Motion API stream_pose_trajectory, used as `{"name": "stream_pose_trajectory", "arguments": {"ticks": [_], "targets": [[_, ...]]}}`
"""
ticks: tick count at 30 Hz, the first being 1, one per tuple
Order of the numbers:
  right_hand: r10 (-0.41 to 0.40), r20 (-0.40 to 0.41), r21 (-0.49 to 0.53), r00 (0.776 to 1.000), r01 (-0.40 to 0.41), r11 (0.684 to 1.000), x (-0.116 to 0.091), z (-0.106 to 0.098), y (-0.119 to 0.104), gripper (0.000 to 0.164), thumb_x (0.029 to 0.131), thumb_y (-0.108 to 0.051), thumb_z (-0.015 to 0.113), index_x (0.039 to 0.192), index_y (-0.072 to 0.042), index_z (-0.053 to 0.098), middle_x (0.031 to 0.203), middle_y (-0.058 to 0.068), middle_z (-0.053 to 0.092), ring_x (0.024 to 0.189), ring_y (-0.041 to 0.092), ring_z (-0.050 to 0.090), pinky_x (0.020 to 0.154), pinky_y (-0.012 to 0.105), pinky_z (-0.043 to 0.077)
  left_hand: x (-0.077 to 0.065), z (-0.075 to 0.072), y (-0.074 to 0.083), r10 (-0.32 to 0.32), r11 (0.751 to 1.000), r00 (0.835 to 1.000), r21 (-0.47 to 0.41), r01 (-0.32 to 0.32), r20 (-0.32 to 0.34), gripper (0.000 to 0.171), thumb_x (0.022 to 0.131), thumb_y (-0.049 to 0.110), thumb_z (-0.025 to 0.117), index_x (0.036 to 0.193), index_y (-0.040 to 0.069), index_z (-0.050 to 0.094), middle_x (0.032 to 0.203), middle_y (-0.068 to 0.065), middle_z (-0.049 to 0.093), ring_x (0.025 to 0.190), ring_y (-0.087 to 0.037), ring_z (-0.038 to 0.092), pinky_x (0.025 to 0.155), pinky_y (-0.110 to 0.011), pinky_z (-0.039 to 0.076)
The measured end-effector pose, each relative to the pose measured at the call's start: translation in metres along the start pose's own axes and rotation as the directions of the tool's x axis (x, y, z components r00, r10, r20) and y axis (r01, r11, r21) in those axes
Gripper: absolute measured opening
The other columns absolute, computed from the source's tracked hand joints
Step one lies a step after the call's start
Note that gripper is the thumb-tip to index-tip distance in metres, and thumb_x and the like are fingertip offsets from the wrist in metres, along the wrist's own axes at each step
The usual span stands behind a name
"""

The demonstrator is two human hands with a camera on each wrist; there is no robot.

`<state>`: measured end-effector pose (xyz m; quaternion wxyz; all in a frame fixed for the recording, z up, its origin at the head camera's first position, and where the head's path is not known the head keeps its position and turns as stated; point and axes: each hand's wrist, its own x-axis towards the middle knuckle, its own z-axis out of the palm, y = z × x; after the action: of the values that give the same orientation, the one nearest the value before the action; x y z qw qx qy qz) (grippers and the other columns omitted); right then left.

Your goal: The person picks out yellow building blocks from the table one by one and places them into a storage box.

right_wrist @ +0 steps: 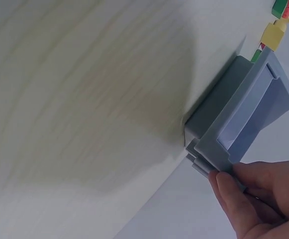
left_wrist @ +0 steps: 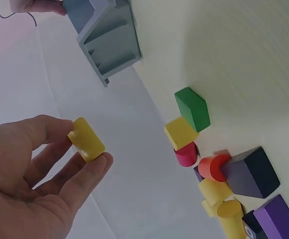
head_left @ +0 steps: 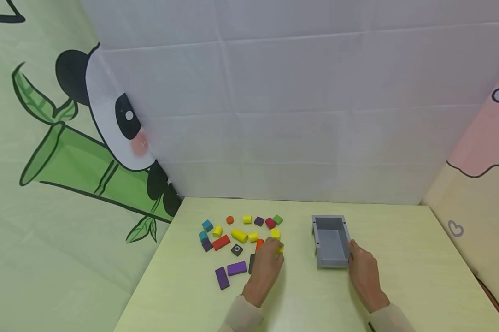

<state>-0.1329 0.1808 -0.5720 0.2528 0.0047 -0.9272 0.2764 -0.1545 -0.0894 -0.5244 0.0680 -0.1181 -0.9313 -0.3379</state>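
My left hand (head_left: 266, 266) pinches a small yellow block (left_wrist: 87, 139) between thumb and fingertips, raised above the table in the left wrist view. Below and beyond it lie a green block (left_wrist: 193, 109), another yellow block (left_wrist: 181, 133) and a dark block (left_wrist: 251, 172). On the right, a grey plastic box (head_left: 332, 266) with an open top has a plain rectangular inside. Its right side wall is gripped by my right hand (head_left: 364, 274), thumb and fingers at the edge in the right wrist view (right_wrist: 258, 199).
Several coloured wooden blocks are scattered on the left half of the pale table (head_left: 315, 304), among them a red block (head_left: 221, 242), two purple blocks (head_left: 237, 268) and a blue block (head_left: 207, 225). A white cloth wall (head_left: 295, 138) stands behind the table's far edge.
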Motion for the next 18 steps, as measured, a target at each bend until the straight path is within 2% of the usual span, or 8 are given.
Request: {"name": "stream_pose_trajectory", "arguments": {"ticks": [10,18], "targets": [[-0.025,-0.025,0.007,0.999,0.025,1.0,-0.001,0.0,-0.001,0.025,0.09,0.016,0.069,0.115,0.017,0.071,0.118,0.035,0.067,0.088,0.057,0.07,0.059,0.059,0.059,-0.001,0.004,0.009,0.015,1.0,1.0,-0.007,-0.015,0.005,0.02,0.092,-0.003,0.078,0.111,0.004,0.076,0.114,-0.007,0.072,0.104,-0.022,0.071,0.093,-0.035,0.062],[-0.035,-0.047,0.007,0.998,0.036,0.999,-0.001,0.002,0.0,0.026,0.089,0.017,0.069,0.115,0.017,0.072,0.116,0.036,0.068,0.086,0.057,0.07,0.059,0.06,0.059,0.0,0.006,0.015,-0.019,1.0,0.999,0.007,0.018,0.047,0.021,0.094,0.001,0.077,0.115,0.006,0.075,0.115,-0.005,0.071,0.104,-0.019,0.069,0.095,-0.034,0.062]]}}
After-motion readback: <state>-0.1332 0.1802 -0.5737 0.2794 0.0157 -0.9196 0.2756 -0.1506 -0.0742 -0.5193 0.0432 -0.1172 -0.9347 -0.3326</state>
